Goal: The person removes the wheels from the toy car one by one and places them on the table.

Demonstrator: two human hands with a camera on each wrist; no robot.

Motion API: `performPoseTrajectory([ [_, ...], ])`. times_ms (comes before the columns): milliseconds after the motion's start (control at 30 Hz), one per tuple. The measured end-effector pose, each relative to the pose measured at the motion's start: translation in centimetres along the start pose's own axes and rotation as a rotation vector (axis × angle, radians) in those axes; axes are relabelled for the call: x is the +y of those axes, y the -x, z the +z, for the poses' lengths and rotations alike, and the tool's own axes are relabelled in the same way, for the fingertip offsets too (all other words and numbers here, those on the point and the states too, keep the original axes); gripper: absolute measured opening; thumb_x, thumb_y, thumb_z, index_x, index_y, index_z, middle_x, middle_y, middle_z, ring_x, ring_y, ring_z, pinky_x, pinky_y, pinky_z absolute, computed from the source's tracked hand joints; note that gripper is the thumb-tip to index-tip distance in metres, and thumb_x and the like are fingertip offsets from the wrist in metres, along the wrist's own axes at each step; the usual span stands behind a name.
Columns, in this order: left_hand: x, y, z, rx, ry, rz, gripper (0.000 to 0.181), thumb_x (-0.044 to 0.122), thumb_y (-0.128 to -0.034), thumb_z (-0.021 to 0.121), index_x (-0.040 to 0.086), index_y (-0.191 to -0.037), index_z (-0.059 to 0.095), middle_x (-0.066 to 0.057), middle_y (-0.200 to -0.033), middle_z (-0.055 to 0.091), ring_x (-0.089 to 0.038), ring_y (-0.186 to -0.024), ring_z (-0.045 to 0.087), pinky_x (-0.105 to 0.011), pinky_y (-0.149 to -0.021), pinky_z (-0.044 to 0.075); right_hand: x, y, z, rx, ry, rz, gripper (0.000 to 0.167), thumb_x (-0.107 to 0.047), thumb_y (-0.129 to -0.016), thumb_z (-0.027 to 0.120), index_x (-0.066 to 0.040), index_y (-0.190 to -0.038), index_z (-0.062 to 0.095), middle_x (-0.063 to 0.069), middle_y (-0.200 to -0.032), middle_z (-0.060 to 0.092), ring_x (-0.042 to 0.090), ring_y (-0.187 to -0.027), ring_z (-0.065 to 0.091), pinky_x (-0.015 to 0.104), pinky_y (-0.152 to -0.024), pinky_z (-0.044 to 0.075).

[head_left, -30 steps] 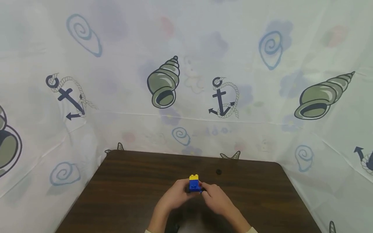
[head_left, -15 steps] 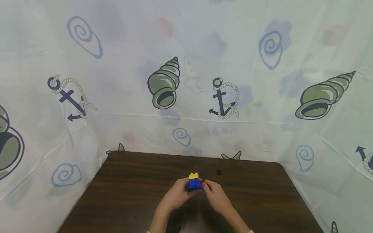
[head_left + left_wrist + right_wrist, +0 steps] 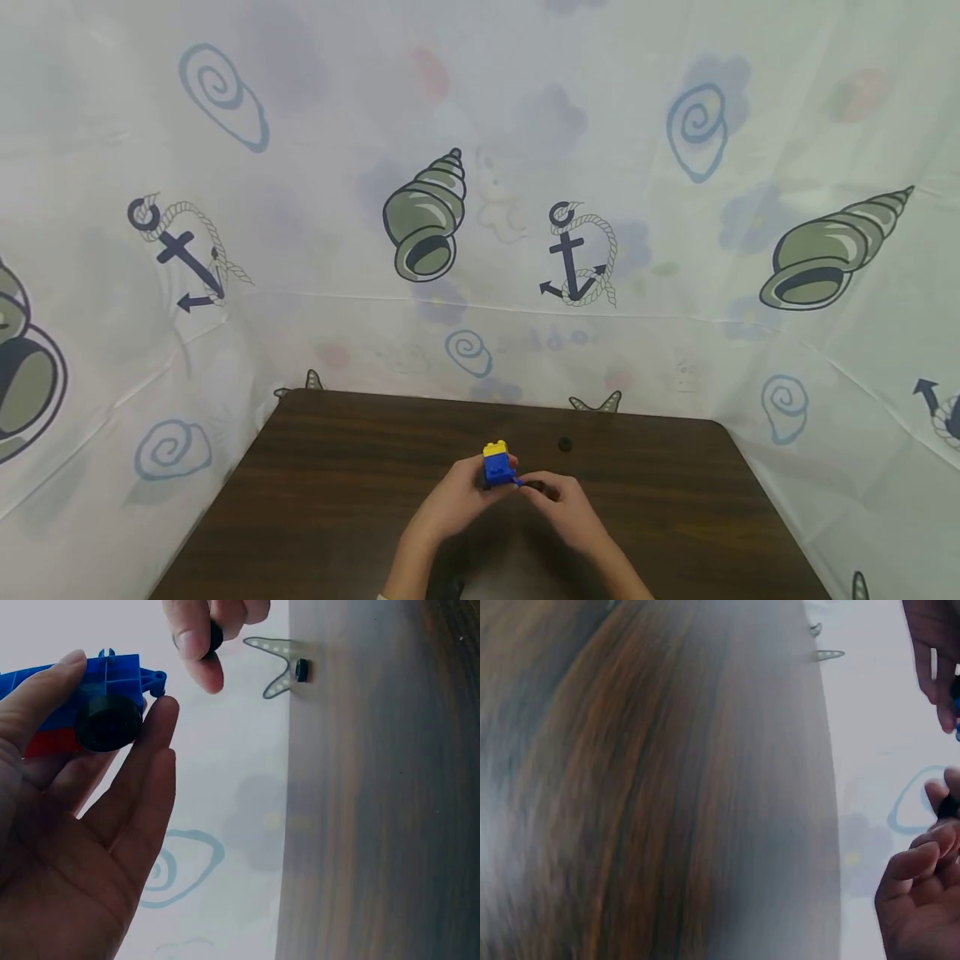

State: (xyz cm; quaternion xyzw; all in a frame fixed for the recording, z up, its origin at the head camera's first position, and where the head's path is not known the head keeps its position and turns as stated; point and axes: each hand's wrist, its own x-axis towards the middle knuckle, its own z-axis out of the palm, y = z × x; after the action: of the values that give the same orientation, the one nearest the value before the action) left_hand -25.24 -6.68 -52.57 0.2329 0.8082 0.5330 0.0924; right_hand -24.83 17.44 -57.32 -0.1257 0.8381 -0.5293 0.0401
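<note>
My left hand [image 3: 453, 500] holds a toy vehicle [image 3: 498, 469] of blue, yellow and red blocks above the table. In the left wrist view the thumb and fingers of my left hand [image 3: 82, 817] grip its blue base [image 3: 120, 675], which has a black wheel [image 3: 109, 724] on the near side and a small hitch at the end. My right hand [image 3: 567, 511] is just right of the vehicle. A small black wheel [image 3: 215, 637] is pinched in its fingers, apart from the blue base; the right wrist view also shows this wheel [image 3: 948, 807] in my right hand [image 3: 922, 885].
Another small black wheel [image 3: 565, 444] lies on the brown table [image 3: 337, 467] toward its back edge, beyond my right hand. A dark object [image 3: 453, 587] is at the bottom edge between my forearms. A patterned white cloth [image 3: 510, 350] hangs behind the table.
The vehicle has tilted a little in my left hand and shifted slightly up and left. My right hand's fingers have drawn slightly away from it, and a dark wheel now shows between them.
</note>
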Motion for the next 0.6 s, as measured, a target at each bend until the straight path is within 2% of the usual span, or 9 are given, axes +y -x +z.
performPoseTrajectory([
  [100,-0.1,0.0,0.2,-0.001,-0.001,-0.001,0.044,0.040,-0.1031,0.074,0.017,-0.140,0.069,-0.001,-0.138,0.074,-0.028,-0.135,0.067,-0.060,-0.115,0.049,0.0,0.3,-0.4,0.008,-0.202,0.107,0.035,-0.035,-0.106,0.070,-0.010,-0.130,0.075,-0.002,-0.109,0.071,0.009,-0.080,0.057,0.026,-0.070,0.052],
  [200,-0.2,-0.1,0.3,0.005,-0.007,0.003,0.044,0.039,-0.1024,0.075,0.015,-0.139,0.070,-0.001,-0.137,0.075,-0.029,-0.134,0.068,-0.059,-0.115,0.050,-0.2,0.5,-1.0,0.012,-0.463,0.225,0.043,-0.032,-0.111,0.060,-0.002,-0.141,0.066,-0.003,-0.100,0.058,0.010,-0.076,0.049,0.028,-0.069,0.050],
  [300,0.0,-0.1,0.3,0.011,-0.010,0.015,0.045,0.037,-0.1022,0.076,0.011,-0.139,0.069,-0.003,-0.136,0.075,-0.031,-0.134,0.067,-0.060,-0.115,0.049,-0.2,0.4,-1.8,0.047,-0.580,0.267,0.043,-0.024,-0.114,0.047,0.000,-0.146,0.061,-0.002,-0.094,0.052,0.011,-0.078,0.049,0.029,-0.070,0.049],
  [367,-0.1,-0.1,0.3,0.012,-0.012,0.017,0.046,0.036,-0.1024,0.076,0.010,-0.140,0.069,-0.004,-0.137,0.075,-0.032,-0.134,0.067,-0.060,-0.115,0.049,-0.1,0.2,-2.2,0.094,-0.583,0.262,0.041,-0.018,-0.113,0.043,-0.002,-0.145,0.062,-0.001,-0.095,0.054,0.010,-0.079,0.052,0.028,-0.069,0.049],
  [433,-0.1,-0.1,0.3,0.016,-0.012,0.020,0.046,0.035,-0.1025,0.076,0.010,-0.140,0.069,-0.004,-0.137,0.074,-0.032,-0.134,0.067,-0.059,-0.115,0.049,0.2,0.0,-2.8,0.151,-0.548,0.236,0.038,-0.014,-0.112,0.046,-0.004,-0.145,0.062,0.002,-0.096,0.057,0.011,-0.078,0.054,0.026,-0.068,0.050],
  [600,-0.2,-0.2,0.2,0.034,-0.003,0.018,0.044,0.036,-0.1025,0.076,0.013,-0.139,0.069,-0.004,-0.136,0.075,-0.030,-0.133,0.068,-0.058,-0.115,0.050,1.1,-0.2,-4.7,0.261,-0.442,0.219,0.041,-0.021,-0.111,0.061,-0.008,-0.150,0.058,0.011,-0.107,0.070,0.015,-0.084,0.064,0.028,-0.073,0.055],
])
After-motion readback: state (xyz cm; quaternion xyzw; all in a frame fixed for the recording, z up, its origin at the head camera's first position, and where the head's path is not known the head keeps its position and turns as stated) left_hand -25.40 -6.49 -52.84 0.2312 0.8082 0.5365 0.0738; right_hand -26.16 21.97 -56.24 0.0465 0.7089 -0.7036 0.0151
